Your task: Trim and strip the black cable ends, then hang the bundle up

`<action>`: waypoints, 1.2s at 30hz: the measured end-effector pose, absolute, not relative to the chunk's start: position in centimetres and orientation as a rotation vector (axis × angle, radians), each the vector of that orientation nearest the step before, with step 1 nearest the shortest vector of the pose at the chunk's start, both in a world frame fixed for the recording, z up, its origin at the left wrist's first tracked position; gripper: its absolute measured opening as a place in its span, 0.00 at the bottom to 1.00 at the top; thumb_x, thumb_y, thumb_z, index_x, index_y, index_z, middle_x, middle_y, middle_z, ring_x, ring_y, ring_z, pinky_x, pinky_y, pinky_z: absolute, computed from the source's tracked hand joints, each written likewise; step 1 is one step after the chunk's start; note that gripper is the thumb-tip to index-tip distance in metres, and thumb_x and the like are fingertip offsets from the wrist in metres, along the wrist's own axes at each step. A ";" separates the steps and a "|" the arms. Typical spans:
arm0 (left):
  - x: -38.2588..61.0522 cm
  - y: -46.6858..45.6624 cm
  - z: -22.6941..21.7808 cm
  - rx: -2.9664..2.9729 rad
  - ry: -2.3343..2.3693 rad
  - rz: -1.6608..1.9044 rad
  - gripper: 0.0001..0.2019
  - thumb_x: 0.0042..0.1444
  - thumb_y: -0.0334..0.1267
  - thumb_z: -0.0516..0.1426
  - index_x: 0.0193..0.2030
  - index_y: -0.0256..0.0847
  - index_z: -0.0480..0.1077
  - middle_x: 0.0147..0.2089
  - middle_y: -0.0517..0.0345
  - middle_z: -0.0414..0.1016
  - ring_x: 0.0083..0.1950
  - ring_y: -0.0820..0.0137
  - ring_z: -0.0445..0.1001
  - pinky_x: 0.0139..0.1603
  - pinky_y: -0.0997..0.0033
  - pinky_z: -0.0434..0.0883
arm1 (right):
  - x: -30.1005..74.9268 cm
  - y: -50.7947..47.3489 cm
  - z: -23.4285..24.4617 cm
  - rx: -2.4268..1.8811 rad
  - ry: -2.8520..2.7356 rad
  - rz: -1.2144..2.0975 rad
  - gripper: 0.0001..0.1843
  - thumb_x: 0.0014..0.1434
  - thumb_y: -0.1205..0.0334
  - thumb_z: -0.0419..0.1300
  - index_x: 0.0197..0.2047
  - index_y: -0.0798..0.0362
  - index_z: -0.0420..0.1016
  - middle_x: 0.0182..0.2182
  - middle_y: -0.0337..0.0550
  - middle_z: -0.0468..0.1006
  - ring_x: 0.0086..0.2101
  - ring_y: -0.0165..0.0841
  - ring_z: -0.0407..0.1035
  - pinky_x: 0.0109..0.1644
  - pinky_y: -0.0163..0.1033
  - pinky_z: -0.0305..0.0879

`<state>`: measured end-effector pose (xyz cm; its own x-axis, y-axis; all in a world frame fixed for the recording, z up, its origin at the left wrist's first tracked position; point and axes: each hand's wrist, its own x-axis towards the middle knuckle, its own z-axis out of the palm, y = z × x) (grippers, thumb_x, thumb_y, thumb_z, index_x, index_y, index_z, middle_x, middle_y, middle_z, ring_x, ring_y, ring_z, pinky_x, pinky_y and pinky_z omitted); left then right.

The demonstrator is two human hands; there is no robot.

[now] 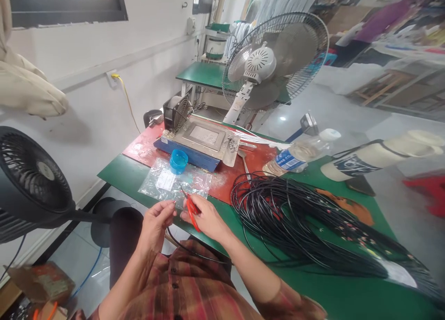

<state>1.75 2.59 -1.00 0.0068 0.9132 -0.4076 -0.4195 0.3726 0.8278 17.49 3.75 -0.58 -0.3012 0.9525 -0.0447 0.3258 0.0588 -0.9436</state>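
Observation:
My left hand [158,220] is closed in a pinch on the end of a black cable [179,242], which curves down across my lap towards the right. The very tip between the fingers is too small to make out. In my right hand [207,216] is a pair of red-handled pliers [192,211], its narrow dark jaws pointing up and away from me. The two hands are close together, just off the table's front edge. Beyond them lies a clear plastic bag [148,183] with a white label, and a blue round container [179,162] stands on it.
A large bundle of black cables [278,213] covers the table's right side. Behind are a blue heating unit [187,153], a small fan [176,112], a spoon [244,162], a water bottle [299,153] and a cream flask [375,158]. Large fans stand left [34,176] and behind [274,65].

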 end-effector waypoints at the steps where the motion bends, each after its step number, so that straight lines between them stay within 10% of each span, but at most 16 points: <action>1: 1.7 2.7 -1.0 0.551 1.130 1.143 0.08 0.44 0.38 0.65 0.29 0.35 0.75 0.22 0.62 0.67 0.21 0.82 0.56 0.22 0.81 0.53 | 17.8 3.5 -0.5 -1.322 -1.822 1.147 0.14 0.52 0.51 0.60 0.30 0.53 0.64 0.28 0.38 0.66 0.29 0.28 0.57 0.32 0.33 0.55; 36: 1.1 3.6 -2.2 1.050 1.290 1.120 0.11 0.46 0.42 0.62 0.36 0.39 0.77 0.30 0.56 0.74 0.28 0.72 0.65 0.30 0.74 0.63 | 18.8 3.7 -2.8 -1.398 -1.833 1.138 0.23 0.54 0.53 0.57 0.15 0.56 0.55 0.15 0.33 0.55 0.20 0.23 0.49 0.23 0.31 0.41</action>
<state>1.05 3.55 -2.17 -0.0314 0.9853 -0.1679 -0.0285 0.1671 0.9855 18.81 3.72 -2.82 -0.2972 0.9531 -0.0579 0.4747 0.0949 -0.8750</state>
